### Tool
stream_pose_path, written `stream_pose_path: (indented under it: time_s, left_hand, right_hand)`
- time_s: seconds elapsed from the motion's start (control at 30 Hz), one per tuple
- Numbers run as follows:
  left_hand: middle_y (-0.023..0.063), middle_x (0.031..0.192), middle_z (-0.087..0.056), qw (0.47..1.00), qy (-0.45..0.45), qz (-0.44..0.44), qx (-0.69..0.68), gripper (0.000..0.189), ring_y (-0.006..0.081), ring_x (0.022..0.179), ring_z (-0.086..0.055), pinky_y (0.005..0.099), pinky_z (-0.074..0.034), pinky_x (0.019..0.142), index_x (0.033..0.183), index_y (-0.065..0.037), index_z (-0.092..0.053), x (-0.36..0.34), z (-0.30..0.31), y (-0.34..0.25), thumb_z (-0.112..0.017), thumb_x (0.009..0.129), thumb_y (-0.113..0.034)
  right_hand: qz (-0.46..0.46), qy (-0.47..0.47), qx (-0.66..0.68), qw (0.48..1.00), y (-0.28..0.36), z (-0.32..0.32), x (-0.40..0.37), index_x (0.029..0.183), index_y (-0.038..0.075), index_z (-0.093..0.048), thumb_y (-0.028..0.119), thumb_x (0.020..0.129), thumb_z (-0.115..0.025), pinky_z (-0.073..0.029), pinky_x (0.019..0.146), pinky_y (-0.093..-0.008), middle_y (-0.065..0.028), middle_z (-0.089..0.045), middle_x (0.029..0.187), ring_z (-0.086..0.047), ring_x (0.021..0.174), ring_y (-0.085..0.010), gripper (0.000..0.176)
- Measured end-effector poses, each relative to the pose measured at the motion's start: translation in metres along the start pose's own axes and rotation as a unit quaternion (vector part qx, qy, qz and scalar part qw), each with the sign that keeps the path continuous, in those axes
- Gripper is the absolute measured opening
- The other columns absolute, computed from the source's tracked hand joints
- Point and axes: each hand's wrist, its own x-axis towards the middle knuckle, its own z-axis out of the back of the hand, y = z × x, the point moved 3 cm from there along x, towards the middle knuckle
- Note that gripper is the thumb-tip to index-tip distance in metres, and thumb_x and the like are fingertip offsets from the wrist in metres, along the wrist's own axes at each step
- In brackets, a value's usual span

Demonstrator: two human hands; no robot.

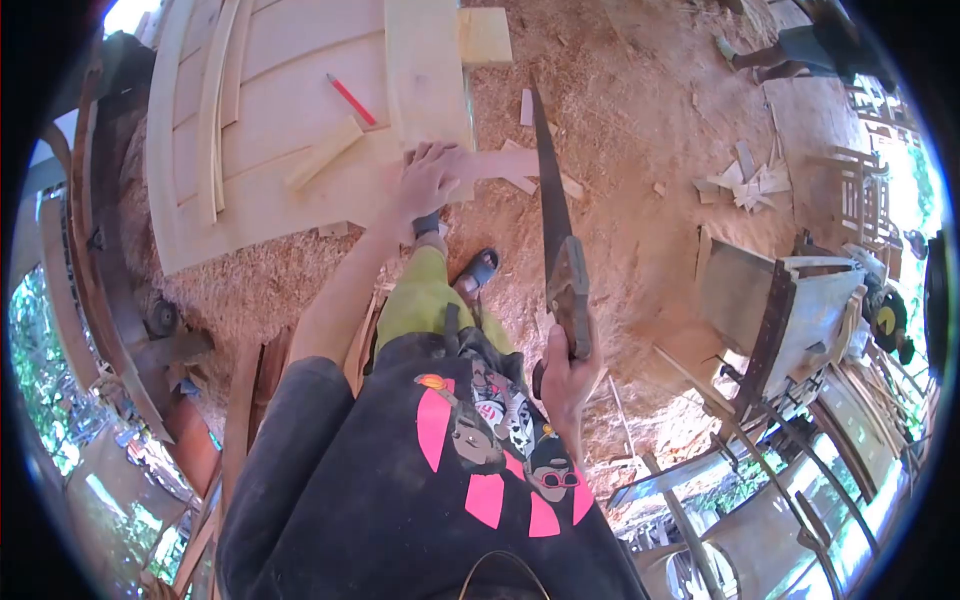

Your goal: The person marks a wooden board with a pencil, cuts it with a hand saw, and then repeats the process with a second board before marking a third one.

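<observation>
My right hand (572, 368) is wrapped round the handle of a handsaw (553, 205). Its dark blade points away from me, upright in the view, and overlaps the end of a pale wooden strip (497, 164). That strip juts out to the right past the edge of a wooden panel (290, 110). Over the strip's left part, my left hand (432, 178) bears down at the panel's edge, its fingers closed over the wood. On the panel, left of this hand, lie a short wooden offcut (325, 153) and a red pencil (352, 100).
Long thin wood strips (215, 110) rest on the panel. Sawdust and shavings cover the ground, with scattered offcuts (745, 180) to the right. A wooden cabinet-like piece (765, 320) stands at right. Another person's legs (785, 55) show at upper right.
</observation>
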Motion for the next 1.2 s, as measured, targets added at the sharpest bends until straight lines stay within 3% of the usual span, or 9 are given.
stream_pose_path:
  time_s: [0.2, 0.27, 0.4, 0.47, 0.57, 0.9, 0.97, 1.03, 1.2]
  left_hand:
    - [0.0043, 0.131, -0.064, 0.999, -0.051, 0.013, -0.01, 0.049, 0.0298, 0.127, -0.054, 0.0503, -0.035, 0.112, 0.129, -0.018, -0.066, 0.012, -0.004, -0.019, -0.076, 0.081, -0.016]
    - [0.0041, 0.115, -0.071, 0.987, -0.067, 0.131, -0.063, 0.029, 0.0281, 0.118, -0.059, 0.0468, -0.039, 0.108, 0.111, -0.016, -0.075, 0.024, -0.02, 0.001, -0.077, 0.084, -0.025]
    - [0.003, 0.1, -0.075, 0.968, -0.137, 0.207, -0.036, 0.025, 0.0269, 0.11, -0.062, 0.0431, -0.044, 0.099, 0.096, -0.015, -0.078, 0.037, -0.02, -0.015, -0.078, 0.085, -0.038]
    - [0.0012, 0.095, -0.074, 0.963, -0.149, 0.222, 0.028, 0.037, 0.0267, 0.107, -0.063, 0.0414, -0.046, 0.091, 0.088, -0.015, -0.077, 0.036, -0.02, -0.019, -0.081, 0.082, -0.051]
    - [-0.0063, 0.092, -0.075, 0.961, -0.128, 0.245, 0.0, 0.032, 0.0203, 0.11, -0.061, 0.0458, -0.035, 0.101, 0.086, -0.022, -0.077, 0.041, -0.032, -0.006, -0.082, 0.079, -0.053]
    - [-0.0056, 0.088, -0.074, 0.963, -0.122, 0.24, -0.001, 0.039, 0.019, 0.104, -0.062, 0.044, -0.034, 0.096, 0.082, -0.022, -0.076, 0.044, -0.036, -0.005, -0.082, 0.078, -0.061]
    - [0.0021, 0.083, -0.073, 0.962, -0.172, 0.21, 0.006, 0.044, 0.0273, 0.098, -0.064, 0.0444, -0.048, 0.087, 0.077, -0.014, -0.074, 0.04, -0.028, -0.016, -0.084, 0.078, -0.057]
    - [0.0018, 0.083, -0.073, 0.963, -0.16, 0.218, 0.001, 0.044, 0.027, 0.098, -0.064, 0.0441, -0.048, 0.087, 0.077, -0.014, -0.074, 0.04, -0.029, -0.013, -0.084, 0.079, -0.057]
    - [0.0007, 0.084, -0.074, 0.962, -0.16, 0.224, -0.001, 0.044, 0.0262, 0.098, -0.066, 0.0431, -0.047, 0.088, 0.078, -0.015, -0.074, 0.04, -0.035, -0.008, -0.083, 0.078, -0.058]
  right_hand:
    - [0.042, 0.041, -0.058, 0.997, 0.008, -0.011, -0.017, 0.146, -0.002, -0.051, 0.01, 0.098, -0.062, -0.055, 0.086, -0.0356, -0.0202, -0.072, 0.111, -0.069, 0.1, -0.0201, 0.051]
    - [0.155, 0.039, -0.125, 0.979, 0.006, -0.015, -0.017, 0.147, -0.001, -0.05, 0.012, 0.098, -0.063, -0.056, 0.08, -0.0379, -0.0217, -0.073, 0.104, -0.072, 0.091, -0.025, 0.052]
    - [0.09, 0.067, -0.123, 0.986, 0.025, -0.023, -0.025, 0.148, 0.0, -0.048, 0.014, 0.099, -0.062, -0.056, 0.078, -0.0416, -0.0268, -0.072, 0.103, -0.075, 0.091, -0.0346, 0.054]
    - [0.089, 0.072, -0.134, 0.984, 0.026, -0.026, -0.028, 0.149, 0.0, -0.047, 0.014, 0.099, -0.062, -0.057, 0.078, -0.0423, -0.0274, -0.072, 0.104, -0.075, 0.093, -0.0359, 0.054]
    - [0.114, 0.079, -0.129, 0.982, 0.02, -0.033, -0.028, 0.151, 0.0, -0.045, 0.015, 0.099, -0.062, -0.057, 0.077, -0.0438, -0.0284, -0.072, 0.103, -0.075, 0.093, -0.0391, 0.057]
    - [0.094, 0.086, -0.145, 0.981, 0.028, -0.047, -0.042, 0.153, -0.001, -0.041, 0.019, 0.101, -0.062, -0.057, 0.077, -0.045, -0.0304, -0.072, 0.103, -0.074, 0.092, -0.0445, 0.06]
    - [0.131, 0.076, -0.135, 0.979, 0.022, -0.047, -0.039, 0.153, -0.001, -0.041, 0.019, 0.101, -0.061, -0.057, 0.075, -0.0449, -0.0296, -0.072, 0.101, -0.075, 0.089, -0.0434, 0.06]
    - [0.17, 0.066, -0.124, 0.975, 0.024, -0.045, -0.038, 0.153, 0.0, -0.041, 0.018, 0.101, -0.06, -0.057, 0.073, -0.0447, -0.0287, -0.072, 0.099, -0.075, 0.086, -0.0423, 0.059]
    - [0.077, 0.08, -0.156, 0.982, 0.034, -0.043, -0.039, 0.153, 0.002, -0.043, 0.015, 0.1, -0.059, -0.056, 0.074, -0.0418, -0.0251, -0.073, 0.095, -0.075, 0.083, -0.0351, 0.056]
